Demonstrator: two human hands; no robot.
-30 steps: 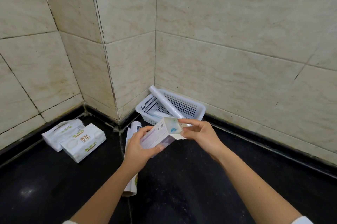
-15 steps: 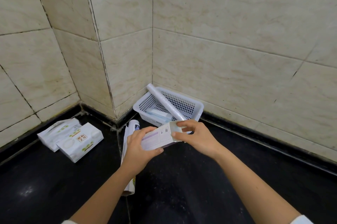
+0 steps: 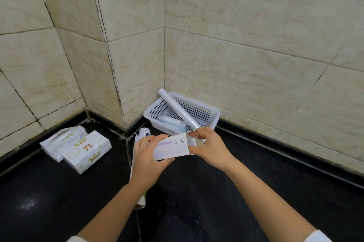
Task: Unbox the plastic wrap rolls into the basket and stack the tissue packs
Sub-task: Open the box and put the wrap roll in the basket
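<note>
Plastic wrap box (image 3: 171, 147), a long white carton with a purple band and a small square code printed on its side, is held above the black floor (image 3: 216, 192) between both hands. The left hand (image 3: 146, 160) grips its near end, fingers over the top and thumb beneath. The right hand (image 3: 210, 147) pinches the flap at the far end. Behind the box a white basket (image 3: 213, 112) with perforated walls sits in the tiled corner; one bare roll (image 3: 177, 108) leans across it from the back rim to the front, and a pale blue box (image 3: 173, 122) lies on its bottom. Another long box (image 3: 140, 198) lies on the floor under the left wrist. Two tissue packs (image 3: 75, 148) lie side by side, touching, against the left wall, well apart from the basket.
</note>
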